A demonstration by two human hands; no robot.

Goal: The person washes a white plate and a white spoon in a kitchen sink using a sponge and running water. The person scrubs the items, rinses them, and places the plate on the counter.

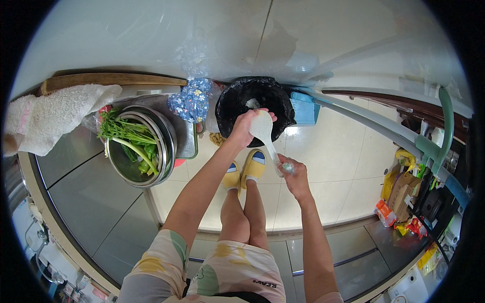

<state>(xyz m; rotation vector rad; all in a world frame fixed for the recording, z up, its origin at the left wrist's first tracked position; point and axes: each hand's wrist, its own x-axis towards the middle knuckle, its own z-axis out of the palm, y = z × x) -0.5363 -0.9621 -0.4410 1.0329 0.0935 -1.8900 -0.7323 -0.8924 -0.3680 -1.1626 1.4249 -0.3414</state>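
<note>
A white rice paddle [260, 125] with a dimpled head lies across my left hand [241, 130], over the black-lined trash bin [227, 102]. The fingers of that hand are partly hidden behind the paddle's head. My right hand [294, 174] is around the lower end of the handle. Between its fingers shows a small crumpled whitish-green piece [288, 167], which I cannot identify for certain. Inside the bin sits a pale crumpled scrap [252, 103].
On the left, nested steel bowls [130, 181] hold leafy greens [127, 130] and green peppers. A white towel [72, 110] and blue floral cloth [191, 100] hang nearby. Right of the bin are a blue dustpan [307, 113] and long slanting poles [367, 125]. Food packages [403, 193] stand far right.
</note>
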